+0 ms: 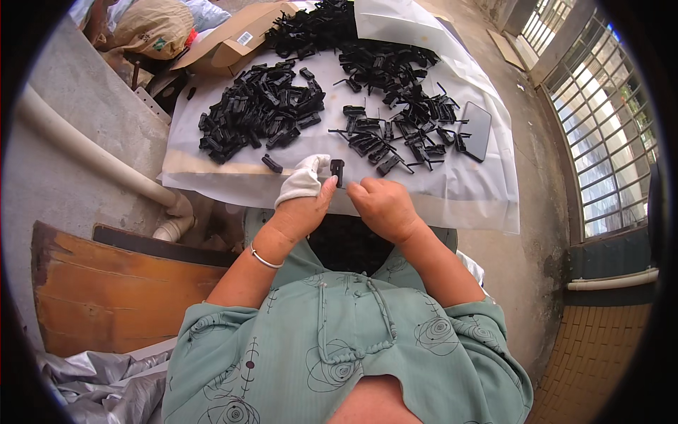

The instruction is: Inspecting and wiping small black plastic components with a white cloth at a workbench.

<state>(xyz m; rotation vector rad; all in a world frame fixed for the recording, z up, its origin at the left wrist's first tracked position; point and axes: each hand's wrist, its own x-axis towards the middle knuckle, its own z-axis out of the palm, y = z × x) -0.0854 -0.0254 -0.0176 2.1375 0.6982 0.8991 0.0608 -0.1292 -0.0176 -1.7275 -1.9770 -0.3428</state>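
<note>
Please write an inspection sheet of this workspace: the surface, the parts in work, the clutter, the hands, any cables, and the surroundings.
Surface: table under a white sheet.
Job's things: small black plastic part pinched between both hands; left pile and looser right pile of black parts.
Clutter: dark phone, cardboard box, one stray part.
Hands: left hand with white cloth on fingers and wrist bangle; right hand bare.
Cables: nothing seen.
Surroundings: white pipe, wooden board, window grille.

Green top (353, 346), short sleeves, dark spiral and line prints, knotted cord fastenings down front. Left hand (300, 201): white cloth cover over fingers (305, 177), thin silver bangle (263, 259) at wrist. Right hand (383, 205) bare, forearm uncovered.
</note>
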